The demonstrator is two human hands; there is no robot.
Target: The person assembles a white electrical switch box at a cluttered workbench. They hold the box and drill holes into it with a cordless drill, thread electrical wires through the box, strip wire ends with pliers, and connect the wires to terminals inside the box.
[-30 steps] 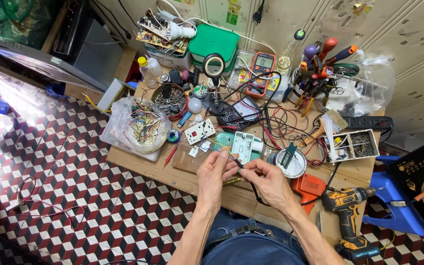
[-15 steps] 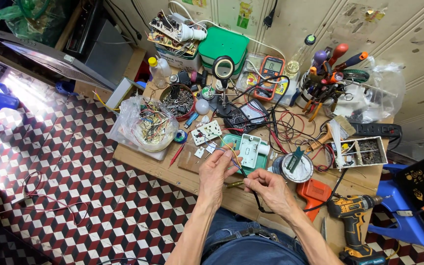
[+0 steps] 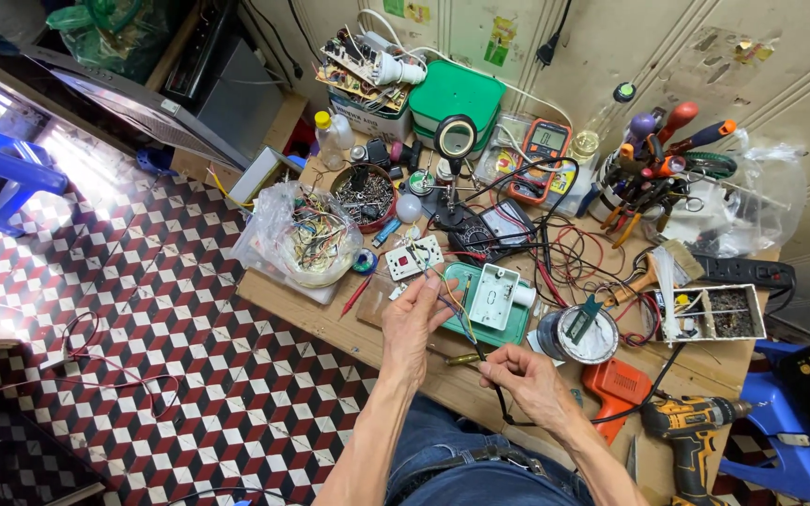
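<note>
My left hand (image 3: 414, 319) is raised over the near edge of the wooden workbench (image 3: 330, 314), its fingers pinched on thin coloured wires (image 3: 455, 309). These wires run toward the small white circuit board (image 3: 413, 257) and the white plastic casing (image 3: 496, 295) that lies on a green base (image 3: 461, 323). My right hand (image 3: 522, 377) sits lower and to the right, closed around a thin dark tool with a black cable (image 3: 499, 405) hanging from it. A small screwdriver (image 3: 461, 358) lies on the bench between my hands.
A bag of tangled wires (image 3: 304, 242), a bowl of screws (image 3: 365, 195), a magnifier on a stand (image 3: 456, 141), multimeters (image 3: 541, 155), a green box (image 3: 457, 94), a tool holder (image 3: 649, 169), a round tin (image 3: 581, 334), a parts tray (image 3: 712, 314) and a cordless drill (image 3: 691, 426) crowd the bench. Chequered floor lies left.
My left hand has risen and moved toward the white casing with the wires. The right hand stayed low and slid slightly right. The view shifted a little.
</note>
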